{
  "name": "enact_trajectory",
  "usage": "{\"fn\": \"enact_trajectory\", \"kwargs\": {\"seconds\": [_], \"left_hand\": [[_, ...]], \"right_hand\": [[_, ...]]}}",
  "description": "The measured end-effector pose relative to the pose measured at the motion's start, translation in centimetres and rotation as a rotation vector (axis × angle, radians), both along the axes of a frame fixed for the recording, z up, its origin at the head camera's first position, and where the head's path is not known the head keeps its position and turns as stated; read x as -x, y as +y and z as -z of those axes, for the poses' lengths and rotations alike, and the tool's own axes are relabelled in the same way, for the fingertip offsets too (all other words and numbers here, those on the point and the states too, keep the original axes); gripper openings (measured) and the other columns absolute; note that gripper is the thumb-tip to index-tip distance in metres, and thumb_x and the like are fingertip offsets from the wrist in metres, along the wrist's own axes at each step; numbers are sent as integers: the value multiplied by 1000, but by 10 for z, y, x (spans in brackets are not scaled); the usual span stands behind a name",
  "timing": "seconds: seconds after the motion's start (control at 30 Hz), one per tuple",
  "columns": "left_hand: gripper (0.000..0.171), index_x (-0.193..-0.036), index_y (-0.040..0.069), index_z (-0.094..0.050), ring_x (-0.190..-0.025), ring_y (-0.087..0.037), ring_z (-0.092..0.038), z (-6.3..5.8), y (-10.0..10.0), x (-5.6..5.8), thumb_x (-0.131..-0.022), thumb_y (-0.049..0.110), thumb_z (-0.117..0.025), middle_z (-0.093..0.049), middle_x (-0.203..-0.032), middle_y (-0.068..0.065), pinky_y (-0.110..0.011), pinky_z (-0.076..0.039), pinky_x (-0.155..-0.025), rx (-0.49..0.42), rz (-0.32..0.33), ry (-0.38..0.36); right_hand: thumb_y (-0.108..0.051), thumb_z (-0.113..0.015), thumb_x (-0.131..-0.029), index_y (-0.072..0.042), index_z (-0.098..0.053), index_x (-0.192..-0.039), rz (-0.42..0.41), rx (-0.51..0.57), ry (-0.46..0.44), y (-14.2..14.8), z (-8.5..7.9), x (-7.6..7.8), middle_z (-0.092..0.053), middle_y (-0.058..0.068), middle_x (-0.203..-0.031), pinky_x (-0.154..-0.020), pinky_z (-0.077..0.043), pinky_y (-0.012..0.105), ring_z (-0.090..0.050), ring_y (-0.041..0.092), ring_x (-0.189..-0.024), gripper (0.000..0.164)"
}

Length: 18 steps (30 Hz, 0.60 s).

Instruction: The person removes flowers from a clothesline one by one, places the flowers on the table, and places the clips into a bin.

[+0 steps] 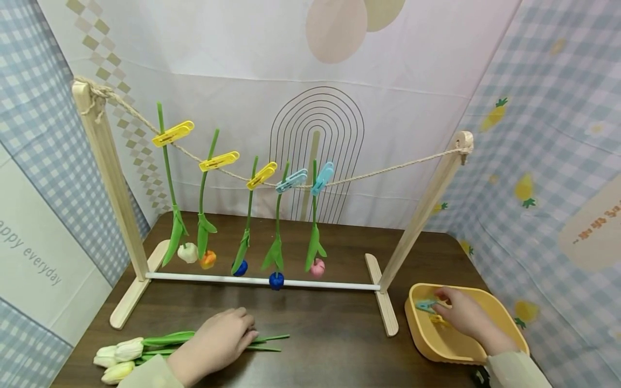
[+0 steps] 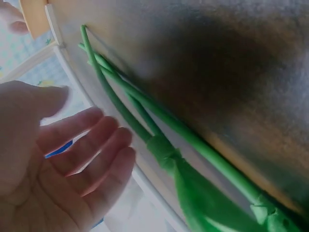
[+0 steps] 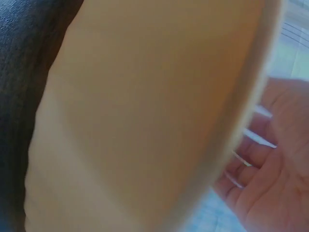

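My left hand (image 1: 218,337), fingers loosely bent, is over the green stems (image 2: 169,121) of several white artificial tulips (image 1: 118,353) at the front left. In the left wrist view its fingers lie beside the stems and hold nothing. My right hand (image 1: 466,312) reaches into a yellow plastic basin (image 1: 514,323), its thumb and fingertips right at a blue clothespin (image 1: 426,305); I cannot tell whether they pinch it. A yellow clothespin (image 1: 438,319) lies beneath that one. In the right wrist view the basin's wall hides the right fingertips.
A wooden rack (image 1: 114,188) with a sagging rope (image 1: 393,172) stands behind the hands. Yellow clothespins (image 1: 219,161) and blue clothespins (image 1: 322,179) hold several artificial tulips upside down on it: white, orange, blue and pink. A white bar (image 1: 330,284) joins its feet low over the table (image 1: 330,345).
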<state>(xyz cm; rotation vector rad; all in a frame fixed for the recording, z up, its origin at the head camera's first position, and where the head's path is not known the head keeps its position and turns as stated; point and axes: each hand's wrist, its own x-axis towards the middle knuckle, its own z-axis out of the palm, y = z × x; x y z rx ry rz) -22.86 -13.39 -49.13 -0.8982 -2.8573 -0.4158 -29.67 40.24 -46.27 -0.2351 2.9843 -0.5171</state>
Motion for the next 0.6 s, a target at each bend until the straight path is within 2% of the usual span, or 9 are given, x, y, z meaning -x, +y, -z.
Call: {"fn": "enact_trajectory", "kwargs": {"seconds": [0.07,0.13,0.23,0.33,0.5,0.6], "left_hand": [[19,-85,17,-67,-70,-9,-51,-5,1,0,-92,35,-64,-51,-79,11,-34,-48,-64,-15,-16,-2],[30,-94,15,-70,-78,-12,-57,-8,3,0,-93,43,-62,-56,-86,9,-36,-51,-69,-22,-36,8],[47,-107,12,-70,-93,-17,-61,-15,6,-2,-92,54,-57,-62,-100,5,-40,-53,-79,-58,-50,29],[55,-112,15,-69,-97,-15,-61,-23,9,-3,-91,63,-51,-62,-104,6,-40,-52,-81,-113,-52,33],[57,-117,20,-66,-101,-11,-59,-34,13,-2,-89,67,-50,-60,-109,10,-38,-52,-83,-204,-68,20],[54,-119,22,-66,-104,-9,-58,-39,16,-1,-88,65,-55,-61,-111,12,-37,-51,-86,-270,-77,37]], "right_hand": [[-42,-65,-92,2,-63,-116,-4,11,46,-4,-4,-1,-65,19,-110,-81,-49,54,-60,38,-100,51],[-50,-64,-90,0,-65,-113,-25,26,119,-10,-10,-2,-66,16,-108,-80,-50,53,-61,36,-98,55],[-54,-64,-88,-2,-66,-113,-55,36,206,-21,-20,-6,-66,13,-107,-79,-51,52,-62,33,-96,58],[-55,-65,-87,-5,-66,-115,-90,40,257,-32,-34,-10,-66,12,-110,-80,-50,53,-62,32,-98,57],[-55,-67,-85,-11,-62,-123,-141,54,353,-52,-55,-16,-64,7,-116,-82,-50,51,-63,28,-101,58],[-53,-72,-82,-14,-61,-124,-195,42,455,-65,-67,-17,-64,2,-114,-79,-52,47,-63,23,-99,58]]}}
